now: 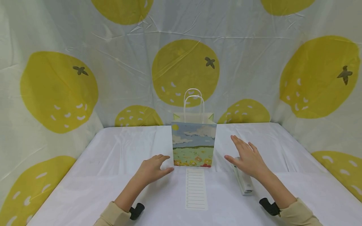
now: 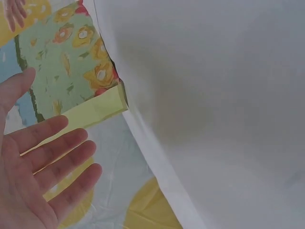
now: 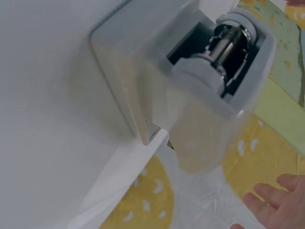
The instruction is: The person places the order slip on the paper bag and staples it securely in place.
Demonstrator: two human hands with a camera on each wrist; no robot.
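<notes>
A paper gift bag (image 1: 193, 141) with a painted meadow and sky stands upright at the middle of the table, its white handles raised. My left hand (image 1: 151, 169), fingers spread and holding nothing, hovers by the bag's lower left corner. To the right of the bag, my right hand (image 1: 249, 161) is held with fingers extended above a white stapler (image 1: 247, 186), hiding its far end. The right wrist view shows the stapler's hinge end (image 3: 209, 109) up close, the fingers apart from it. A lined checklist sheet (image 1: 195, 191) lies flat in front of the bag.
A white cloth (image 1: 226, 213) covers the table. Behind and beside it hangs a pale curtain (image 1: 130, 69) printed with large yellow lemons. Black bands (image 1: 137, 211) sit on both wrists, below beige sleeves (image 1: 113, 215).
</notes>
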